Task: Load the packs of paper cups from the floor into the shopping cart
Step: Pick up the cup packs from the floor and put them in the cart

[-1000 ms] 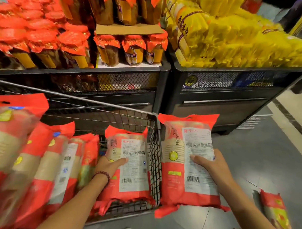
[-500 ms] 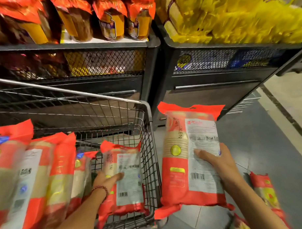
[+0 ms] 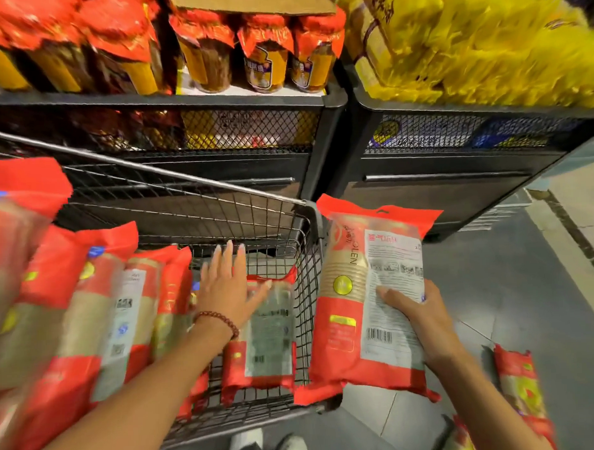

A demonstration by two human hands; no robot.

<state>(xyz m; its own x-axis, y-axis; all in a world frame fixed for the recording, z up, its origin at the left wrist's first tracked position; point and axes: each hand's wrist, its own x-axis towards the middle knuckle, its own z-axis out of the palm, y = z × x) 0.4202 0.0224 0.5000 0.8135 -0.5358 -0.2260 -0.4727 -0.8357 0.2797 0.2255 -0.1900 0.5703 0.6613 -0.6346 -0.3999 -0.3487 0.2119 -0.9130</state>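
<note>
**Lift the held pack over the wire and seat it beside the last one**

Nearest you, more packs [image 3: 518,382] lie on the floor [image 3: 526,284] by your right forearm, waiting their turn. Your right hand [image 3: 415,316] holds one pack [image 3: 369,306] upright just outside the cart [image 3: 301,292], thumb across the label and the other fingers hidden behind it, so it looks clamped around the pack's edge. Your left hand [image 3: 225,288] hovers inside the cart with fingers spread and empty, thumb near the top of the pack [image 3: 269,330] standing against the side wire.

To load well, raise the held pack clear of the cart's rim before you swing it in; the soft bottom seam could snag on the mesh. Use your flat left hand to steady the standing packs [image 3: 99,299] leaning at the left, so the row does not topple into the gap. Set the new pack upright in the open space ahead of your left hand. Beyond the cart, the shelf of jars [image 3: 266,64] stays out of your path.
</note>
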